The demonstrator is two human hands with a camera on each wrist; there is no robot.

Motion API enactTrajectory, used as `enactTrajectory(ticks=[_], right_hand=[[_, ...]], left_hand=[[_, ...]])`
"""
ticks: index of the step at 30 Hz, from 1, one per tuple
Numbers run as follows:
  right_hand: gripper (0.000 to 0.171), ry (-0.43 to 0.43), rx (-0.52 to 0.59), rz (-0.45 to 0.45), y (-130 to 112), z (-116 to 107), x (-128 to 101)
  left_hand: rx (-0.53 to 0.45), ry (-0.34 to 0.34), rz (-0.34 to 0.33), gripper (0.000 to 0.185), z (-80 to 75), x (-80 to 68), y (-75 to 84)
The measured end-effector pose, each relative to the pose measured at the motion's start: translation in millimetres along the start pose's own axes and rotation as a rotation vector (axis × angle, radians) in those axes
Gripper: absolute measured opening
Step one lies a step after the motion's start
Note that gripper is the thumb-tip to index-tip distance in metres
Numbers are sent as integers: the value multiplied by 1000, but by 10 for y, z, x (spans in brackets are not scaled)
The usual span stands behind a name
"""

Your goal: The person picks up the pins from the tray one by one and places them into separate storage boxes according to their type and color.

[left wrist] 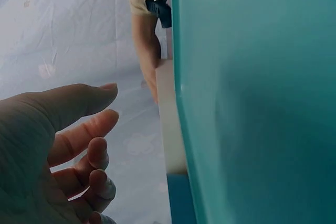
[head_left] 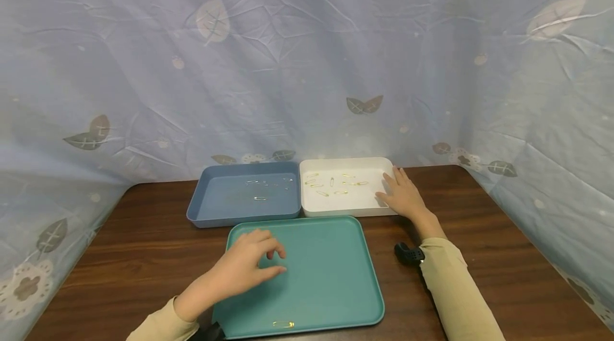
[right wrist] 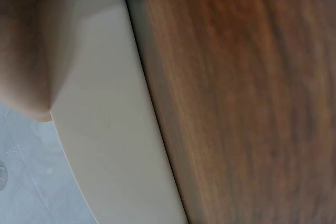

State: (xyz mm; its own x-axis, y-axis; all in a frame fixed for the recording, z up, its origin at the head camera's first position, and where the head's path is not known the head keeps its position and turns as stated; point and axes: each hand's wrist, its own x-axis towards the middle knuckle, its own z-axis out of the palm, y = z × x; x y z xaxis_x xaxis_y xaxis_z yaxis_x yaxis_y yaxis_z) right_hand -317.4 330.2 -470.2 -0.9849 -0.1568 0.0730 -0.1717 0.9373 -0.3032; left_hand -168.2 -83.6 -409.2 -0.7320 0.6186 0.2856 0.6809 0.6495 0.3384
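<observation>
Left hand (head_left: 244, 269) hovers over the teal tray (head_left: 331, 287), fingers loosely curled, holding nothing. One gold safety pin (head_left: 283, 324) lies by the tray's near edge, bare surface between. Right hand (head_left: 403, 194), fingers straight and slightly spread, rests on the white tray (head_left: 345, 209)'s right rim.

text: none legible | labels: none | brands: none | numbers: none | signs: none

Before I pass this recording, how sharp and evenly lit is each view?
Head view: evenly lit, mostly sharp, edges bowed by the wide lens; the pins in the white tray read small. Left wrist view: left hand close, dim and soft; teal tray fills the frame. Right wrist view: table grain blurred, right hand a shadowed smear.
</observation>
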Motion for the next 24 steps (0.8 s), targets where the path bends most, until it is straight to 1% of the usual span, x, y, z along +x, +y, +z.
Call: enactTrajectory(ticks=[5,7,10,15,18,21,24], right_hand=[[71,-7,-7,-3,-1,12,7],[71,-11,0,-4,0,7,7],[71,-8,2,-5,1,-9,0],[70,10,-1,-13,-4,-29,-5],[70,10,10,-15,-18,-33,-6],[70,7,8,-12,-29,-31,-7],[70,2,1,-10,-26,-24,-2]], left_hand=[[-39,-40,-5,19,31,-137,22],[-64,-67,-9,19,45,-177,20],[-103,-113,3,17,76,-228,17],[-126,-195,55,15,145,-272,21],[-132,-249,70,15,179,-289,22],[-148,-308,57,15,207,-301,17],[-165,-347,44,16,228,-308,9]])
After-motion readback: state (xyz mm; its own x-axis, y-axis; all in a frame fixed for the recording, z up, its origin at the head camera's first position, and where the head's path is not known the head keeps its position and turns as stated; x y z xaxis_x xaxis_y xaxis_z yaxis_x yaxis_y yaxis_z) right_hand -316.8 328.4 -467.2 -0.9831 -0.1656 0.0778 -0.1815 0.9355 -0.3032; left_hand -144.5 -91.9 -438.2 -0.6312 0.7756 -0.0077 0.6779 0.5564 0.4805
